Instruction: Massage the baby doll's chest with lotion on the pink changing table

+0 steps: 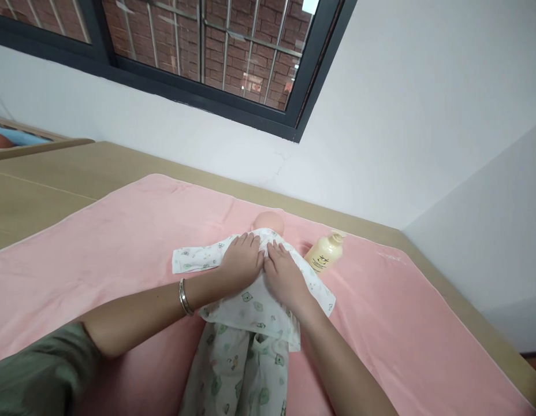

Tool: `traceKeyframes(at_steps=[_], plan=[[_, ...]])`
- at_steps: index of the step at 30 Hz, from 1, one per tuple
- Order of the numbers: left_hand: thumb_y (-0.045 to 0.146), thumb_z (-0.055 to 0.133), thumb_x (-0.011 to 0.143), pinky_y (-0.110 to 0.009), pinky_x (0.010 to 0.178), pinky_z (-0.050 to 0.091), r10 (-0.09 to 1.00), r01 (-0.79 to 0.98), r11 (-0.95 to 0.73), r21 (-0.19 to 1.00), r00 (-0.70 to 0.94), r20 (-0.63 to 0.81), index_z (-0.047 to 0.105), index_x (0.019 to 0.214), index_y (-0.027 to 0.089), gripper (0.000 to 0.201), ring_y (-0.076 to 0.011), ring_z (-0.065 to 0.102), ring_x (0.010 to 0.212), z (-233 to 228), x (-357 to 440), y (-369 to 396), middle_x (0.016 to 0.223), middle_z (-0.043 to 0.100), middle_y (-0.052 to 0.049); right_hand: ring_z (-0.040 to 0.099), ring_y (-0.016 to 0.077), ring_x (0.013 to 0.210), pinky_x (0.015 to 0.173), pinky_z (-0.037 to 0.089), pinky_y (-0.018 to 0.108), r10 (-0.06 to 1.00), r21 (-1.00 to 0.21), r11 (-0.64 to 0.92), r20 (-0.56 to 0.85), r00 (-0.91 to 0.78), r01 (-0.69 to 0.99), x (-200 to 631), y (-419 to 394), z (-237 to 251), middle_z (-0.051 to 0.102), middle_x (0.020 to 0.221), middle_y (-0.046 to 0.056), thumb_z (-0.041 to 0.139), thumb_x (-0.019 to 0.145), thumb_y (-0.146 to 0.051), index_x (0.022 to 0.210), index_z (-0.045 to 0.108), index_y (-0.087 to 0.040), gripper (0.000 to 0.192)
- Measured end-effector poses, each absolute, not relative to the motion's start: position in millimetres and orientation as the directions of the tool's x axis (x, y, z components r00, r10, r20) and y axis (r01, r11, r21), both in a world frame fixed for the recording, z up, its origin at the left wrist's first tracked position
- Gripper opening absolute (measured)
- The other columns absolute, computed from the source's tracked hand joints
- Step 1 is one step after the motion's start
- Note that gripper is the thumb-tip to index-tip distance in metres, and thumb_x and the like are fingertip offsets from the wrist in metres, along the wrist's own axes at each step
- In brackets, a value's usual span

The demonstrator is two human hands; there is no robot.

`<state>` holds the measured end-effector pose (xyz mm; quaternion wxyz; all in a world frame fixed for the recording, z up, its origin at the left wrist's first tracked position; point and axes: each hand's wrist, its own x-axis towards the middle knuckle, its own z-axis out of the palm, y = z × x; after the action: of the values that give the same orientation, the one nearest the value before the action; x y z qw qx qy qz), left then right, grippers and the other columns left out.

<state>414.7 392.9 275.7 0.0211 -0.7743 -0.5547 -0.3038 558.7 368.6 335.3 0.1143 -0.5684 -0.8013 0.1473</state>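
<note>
Two hands, my left hand (pixel 242 259) and right hand (pixel 284 271), lie flat and open on the doll (pixel 268 222)'s printed top (pixel 250 300) mid-blanket (pixel 121 242), trousers (pixel 237 370) already on, top seemingly unfastened; lotion bottle (pixel 323 253) near far edge.

Pink towel (pixel 121 242) – white doll shirt (pixel 250 306), green animal print – pale yellow bottle (pixel 323 254).
</note>
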Motion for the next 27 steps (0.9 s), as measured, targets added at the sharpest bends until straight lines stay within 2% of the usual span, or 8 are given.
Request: traceKeyframes(at_steps=[2, 4, 7, 12, 15, 20, 23, 27], plan=[[0.027, 0.035, 0.101, -0.057, 0.112, 0.041, 0.855, 0.89, -0.366, 0.271, 0.207, 0.475, 0.055, 0.137, 0.002, 0.048, -0.0399, 0.052, 0.137, 275, 419, 386, 0.143, 0.059, -0.027, 0.025, 0.0296, 0.156, 0.129, 0.022, 0.045, 0.959, -0.386, 0.279, 0.063, -0.277, 0.879, 565, 384, 328, 0.033, 0.165, 0.017, 0.03, 0.105, -0.028, 0.159, 0.036, -0.002, 0.061], [0.026, 0.035, 0.101, -0.056, 0.115, 0.039, 0.876, 0.891, -0.354, 0.285, 0.209, 0.436, 0.053, 0.14, 0.001, 0.049, -0.0389, 0.049, 0.14, 279, 420, 384, 0.146, 0.057, -0.026, 0.029, 0.0295, 0.155, 0.129, 0.022, 0.045, 0.967, -0.375, 0.254, 0.117, -0.226, 0.892, 567, 394, 321, 0.036, 0.164, 0.019, 0.034, 0.104, -0.029, 0.158, 0.037, 0.0, 0.061], [0.027, 0.038, 0.1, -0.052, 0.117, 0.039, 0.91, 0.864, -0.354, 0.358, 0.23, 0.345, 0.057, 0.134, 0.004, 0.046, -0.0356, 0.052, 0.137, 293, 413, 390, 0.142, 0.06, -0.023, 0.033, 0.0303, 0.153, 0.128, 0.023, 0.046, 0.965, -0.323, 0.249, 0.161, -0.206, 0.913, 563, 392, 317, 0.04, 0.161, 0.02, 0.035, 0.104, -0.028, 0.156, 0.041, -0.001, 0.059], [0.035, 0.04, 0.099, -0.046, 0.11, 0.047, 0.955, 0.81, -0.295, 0.507, 0.231, 0.188, 0.064, 0.119, 0.012, 0.039, -0.0305, 0.062, 0.124, 311, 401, 405, 0.129, 0.069, -0.017, 0.035, 0.0335, 0.152, 0.127, 0.026, 0.049, 0.959, -0.18, 0.269, 0.141, -0.246, 0.946, 547, 363, 320, 0.042, 0.158, 0.025, 0.033, 0.105, -0.025, 0.153, 0.043, 0.003, 0.057], [0.033, 0.037, 0.1, -0.05, 0.113, 0.043, 0.954, 0.84, -0.289, 0.458, 0.213, 0.211, 0.062, 0.123, 0.011, 0.041, -0.0325, 0.058, 0.131, 307, 403, 403, 0.136, 0.066, -0.019, 0.035, 0.0323, 0.152, 0.128, 0.024, 0.047, 0.95, -0.165, 0.302, 0.14, -0.28, 0.939, 544, 357, 321, 0.042, 0.158, 0.024, 0.037, 0.104, -0.026, 0.152, 0.046, 0.002, 0.056], [0.026, 0.03, 0.103, -0.06, 0.118, 0.034, 0.929, 0.905, -0.294, 0.306, 0.195, 0.315, 0.049, 0.142, 0.004, 0.049, -0.0379, 0.045, 0.145, 288, 418, 384, 0.151, 0.054, -0.024, 0.033, 0.0288, 0.153, 0.126, 0.029, 0.044, 0.945, -0.335, 0.326, 0.135, -0.298, 0.884, 562, 383, 321, 0.041, 0.161, 0.019, 0.034, 0.106, -0.029, 0.153, 0.044, -0.003, 0.055], [0.025, 0.03, 0.103, -0.06, 0.12, 0.031, 0.915, 0.898, -0.318, 0.304, 0.208, 0.345, 0.047, 0.146, 0.004, 0.051, -0.0376, 0.04, 0.148, 282, 424, 378, 0.156, 0.049, -0.024, 0.036, 0.0289, 0.151, 0.126, 0.029, 0.045, 0.936, -0.375, 0.351, 0.15, -0.317, 0.858, 570, 397, 319, 0.042, 0.16, 0.02, 0.032, 0.107, -0.031, 0.15, 0.047, -0.003, 0.053], [0.024, 0.03, 0.101, -0.06, 0.121, 0.031, 0.922, 0.866, -0.339, 0.367, 0.229, 0.311, 0.049, 0.144, 0.008, 0.05, -0.0346, 0.042, 0.148, 289, 420, 387, 0.156, 0.05, -0.021, 0.035, 0.0318, 0.151, 0.126, 0.026, 0.05, 0.949, -0.321, 0.311, 0.163, -0.271, 0.895, 564, 392, 318, 0.043, 0.159, 0.021, 0.031, 0.107, -0.027, 0.152, 0.045, -0.001, 0.054]])
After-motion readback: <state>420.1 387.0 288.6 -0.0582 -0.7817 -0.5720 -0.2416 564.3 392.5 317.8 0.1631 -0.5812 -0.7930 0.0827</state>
